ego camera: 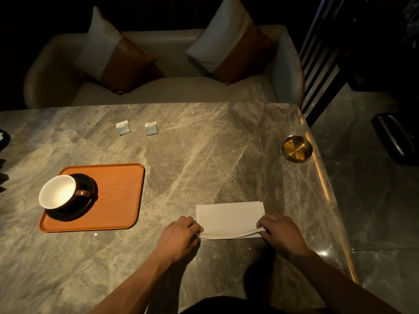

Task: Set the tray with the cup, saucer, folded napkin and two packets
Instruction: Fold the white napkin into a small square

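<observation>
An orange tray [118,200] lies at the left of the marble table. On its left part a dark cup with a white inside [59,193] stands on a dark saucer [87,208]. A white napkin [229,217], folded into a rectangle, lies on the table right of the tray. My left hand [181,236] pinches its near left corner, and my right hand [280,233] pinches its near right corner. Two small pale packets [123,128] [151,128] lie side by side farther back on the table.
A brass round dish [296,148] sits near the table's right edge. Behind the table is a pale sofa [172,87] with two cushions. Dark objects poke in at the left edge [3,141]. The floor drops away to the right.
</observation>
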`<state>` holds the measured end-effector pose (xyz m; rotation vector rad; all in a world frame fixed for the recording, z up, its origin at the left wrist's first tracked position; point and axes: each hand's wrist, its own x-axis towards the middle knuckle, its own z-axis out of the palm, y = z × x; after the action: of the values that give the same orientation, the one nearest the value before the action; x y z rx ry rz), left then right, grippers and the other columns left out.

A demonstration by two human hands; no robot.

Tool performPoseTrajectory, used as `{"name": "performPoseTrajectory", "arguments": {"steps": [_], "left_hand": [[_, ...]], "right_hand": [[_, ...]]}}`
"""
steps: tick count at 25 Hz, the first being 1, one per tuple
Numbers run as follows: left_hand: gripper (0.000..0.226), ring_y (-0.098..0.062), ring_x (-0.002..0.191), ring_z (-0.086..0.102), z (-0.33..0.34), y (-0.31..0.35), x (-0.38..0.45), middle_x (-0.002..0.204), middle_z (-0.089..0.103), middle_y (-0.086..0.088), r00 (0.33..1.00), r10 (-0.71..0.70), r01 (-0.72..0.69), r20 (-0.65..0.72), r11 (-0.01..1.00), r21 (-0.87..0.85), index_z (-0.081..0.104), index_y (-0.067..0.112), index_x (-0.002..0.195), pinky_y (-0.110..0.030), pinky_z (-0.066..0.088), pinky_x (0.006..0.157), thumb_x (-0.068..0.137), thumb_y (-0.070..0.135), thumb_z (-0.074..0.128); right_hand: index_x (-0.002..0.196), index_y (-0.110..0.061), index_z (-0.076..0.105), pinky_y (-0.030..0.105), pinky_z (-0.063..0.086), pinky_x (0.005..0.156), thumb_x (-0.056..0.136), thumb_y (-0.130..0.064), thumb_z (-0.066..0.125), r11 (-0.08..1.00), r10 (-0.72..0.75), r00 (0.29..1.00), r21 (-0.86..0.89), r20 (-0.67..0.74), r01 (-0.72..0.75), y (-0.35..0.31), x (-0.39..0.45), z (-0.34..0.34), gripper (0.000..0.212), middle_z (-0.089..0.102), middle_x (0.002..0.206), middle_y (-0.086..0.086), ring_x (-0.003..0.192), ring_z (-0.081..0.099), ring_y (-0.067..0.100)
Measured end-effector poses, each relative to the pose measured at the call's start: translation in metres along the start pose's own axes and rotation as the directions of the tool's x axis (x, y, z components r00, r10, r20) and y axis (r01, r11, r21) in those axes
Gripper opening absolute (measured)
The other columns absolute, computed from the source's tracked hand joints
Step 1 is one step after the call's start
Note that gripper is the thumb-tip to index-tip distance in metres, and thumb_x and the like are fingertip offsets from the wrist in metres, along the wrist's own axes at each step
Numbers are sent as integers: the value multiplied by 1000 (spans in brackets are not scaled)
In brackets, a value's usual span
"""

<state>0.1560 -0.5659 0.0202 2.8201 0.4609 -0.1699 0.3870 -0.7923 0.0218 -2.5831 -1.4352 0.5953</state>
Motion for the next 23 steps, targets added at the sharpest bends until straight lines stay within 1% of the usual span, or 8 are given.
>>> {"name": "performPoseTrajectory", "arguments": {"steps": [3, 7, 11, 14, 16, 19, 22, 23], "left_hand": [[21, -16, 87, 63, -6, 2, -1, 99, 66, 6, 999, -13, 12, -51, 1000, -21, 69, 27, 105, -27, 51, 63, 87, 38, 68], [22, -14, 67, 59, -11, 3, -1, 82, 64, 7, 997, 56, -52, -58, 996, 73, 70, 25, 86, -23, 47, 50, 73, 35, 84], [30, -15, 71, 62, -3, 3, -2, 84, 68, 4, 993, 117, -109, -29, 975, 195, 73, 23, 89, -25, 51, 54, 64, 28, 90], [39, -16, 75, 64, 2, 1, -3, 87, 69, 4, 995, 98, -96, 5, 973, 209, 75, 23, 93, -25, 53, 57, 59, 26, 94], [41, -16, 75, 64, 2, 0, -2, 88, 69, 4, 996, 90, -89, 7, 975, 204, 75, 25, 92, -25, 53, 56, 56, 24, 95], [36, -15, 77, 64, 0, -2, -4, 89, 69, 6, 997, 79, -79, 10, 985, 151, 73, 28, 93, -25, 53, 56, 62, 23, 91], [15, -15, 82, 61, 2, -4, -9, 94, 66, 7, 997, 75, -74, -11, 992, 106, 66, 31, 98, -28, 52, 60, 83, 29, 66], [17, -16, 81, 60, 3, -4, -11, 94, 65, 7, 998, 66, -64, -24, 995, 83, 66, 30, 98, -29, 52, 60, 86, 32, 53]], "right_hand": [[101, -33, 63, 31, 37, 81, 89, -33, 56, 999, 22, 998, 35, -62, -20, -1, 0, 0, 14, 66, 104, -13, 99, 58, 14], [91, -26, 67, 32, 42, 76, 81, -21, 69, 999, -25, 989, -34, -143, 20, -2, 3, -3, 12, 68, 92, -7, 90, 60, 21], [74, -22, 70, 27, 50, 59, 55, -11, 90, 984, -153, 959, -123, -241, 126, -1, -2, 5, 29, 70, 78, -7, 69, 64, 19], [77, -23, 71, 28, 49, 57, 55, -13, 92, 977, -205, 952, -106, -227, 186, 5, -6, 15, 32, 69, 81, -7, 69, 64, 19], [84, -26, 72, 29, 49, 61, 64, -20, 89, 978, -199, 959, -95, -202, 183, 11, -8, 21, 27, 70, 89, -7, 75, 65, 18], [99, -27, 72, 30, 46, 75, 88, -31, 64, 977, -208, 952, -104, -227, 188, 23, -15, 35, 15, 71, 107, -5, 93, 65, 18], [104, -26, 73, 30, 46, 80, 95, -39, 50, 967, -241, 932, -153, -270, 205, 30, -19, 45, 28, 70, 115, -3, 98, 65, 18], [103, -26, 73, 31, 48, 80, 95, -41, 48, 966, -238, 933, -163, -270, 200, 29, -21, 44, 30, 70, 115, -3, 97, 65, 18]]}}
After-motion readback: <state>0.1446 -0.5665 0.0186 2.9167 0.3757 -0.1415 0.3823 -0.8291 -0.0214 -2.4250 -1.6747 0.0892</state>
